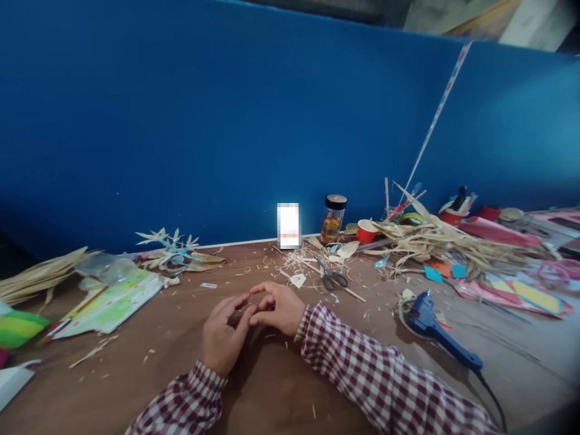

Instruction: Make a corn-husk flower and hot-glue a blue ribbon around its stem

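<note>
The left hand (223, 335) and the right hand (277, 308) rest together on the table (190, 374), fingers curled and fingertips touching (whether something small is pinched between them, I cannot tell). Just behind the right hand lie scissors (333, 278) among straw scraps. To the right lies a blue glue gun (437, 332). Further back a jar (333, 219) stands at the blue wall (226, 121).

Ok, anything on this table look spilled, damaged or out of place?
Nothing looks damaged. Straw scraps lie scattered over the table around the scissors, and the blue glue gun lies on its side, cord trailing. Both hands, left hand and right hand, rest fingers together.
</note>
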### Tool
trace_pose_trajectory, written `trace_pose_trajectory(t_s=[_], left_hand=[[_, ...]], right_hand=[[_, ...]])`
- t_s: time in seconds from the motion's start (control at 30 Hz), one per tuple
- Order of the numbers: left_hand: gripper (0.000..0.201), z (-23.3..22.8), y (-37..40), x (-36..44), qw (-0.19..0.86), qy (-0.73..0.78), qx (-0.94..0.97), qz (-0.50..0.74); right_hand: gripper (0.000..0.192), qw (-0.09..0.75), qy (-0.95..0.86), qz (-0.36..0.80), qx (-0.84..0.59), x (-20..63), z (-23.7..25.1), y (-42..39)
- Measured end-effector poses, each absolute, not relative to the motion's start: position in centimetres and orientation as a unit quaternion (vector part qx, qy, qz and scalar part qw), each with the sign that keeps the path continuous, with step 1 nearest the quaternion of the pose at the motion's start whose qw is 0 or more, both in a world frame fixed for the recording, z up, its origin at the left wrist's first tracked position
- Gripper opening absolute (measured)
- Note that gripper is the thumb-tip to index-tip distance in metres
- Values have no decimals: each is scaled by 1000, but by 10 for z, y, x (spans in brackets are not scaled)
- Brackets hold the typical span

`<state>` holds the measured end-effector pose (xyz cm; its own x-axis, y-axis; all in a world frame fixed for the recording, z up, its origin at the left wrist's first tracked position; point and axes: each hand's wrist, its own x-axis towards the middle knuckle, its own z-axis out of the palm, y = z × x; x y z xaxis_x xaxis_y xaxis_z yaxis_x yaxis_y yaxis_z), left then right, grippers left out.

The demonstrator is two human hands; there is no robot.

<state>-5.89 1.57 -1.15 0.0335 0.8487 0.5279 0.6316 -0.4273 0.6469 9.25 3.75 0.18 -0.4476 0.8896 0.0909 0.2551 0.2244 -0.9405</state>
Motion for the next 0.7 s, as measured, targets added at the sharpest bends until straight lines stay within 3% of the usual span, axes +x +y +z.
trace_pose_trajectory(t_s=[0.17, 0.37, 0.53, 0.7], left_hand=[[24, -12, 19, -67, 124, 549, 688, 459], [27, -13, 26, -80, 90, 595, 635, 485], [28, -13, 26, -75, 46, 575, 664, 477], [53, -10, 31, -86, -46, 626, 595, 502]], right_hand=[[19, 397, -654, 451, -459, 114, 12, 57], [36, 444, -610, 297, -585, 171, 26, 84], [48, 420, -623, 213, -624, 192, 25, 89], [42, 383, -644, 166, -641, 201, 27, 100]])
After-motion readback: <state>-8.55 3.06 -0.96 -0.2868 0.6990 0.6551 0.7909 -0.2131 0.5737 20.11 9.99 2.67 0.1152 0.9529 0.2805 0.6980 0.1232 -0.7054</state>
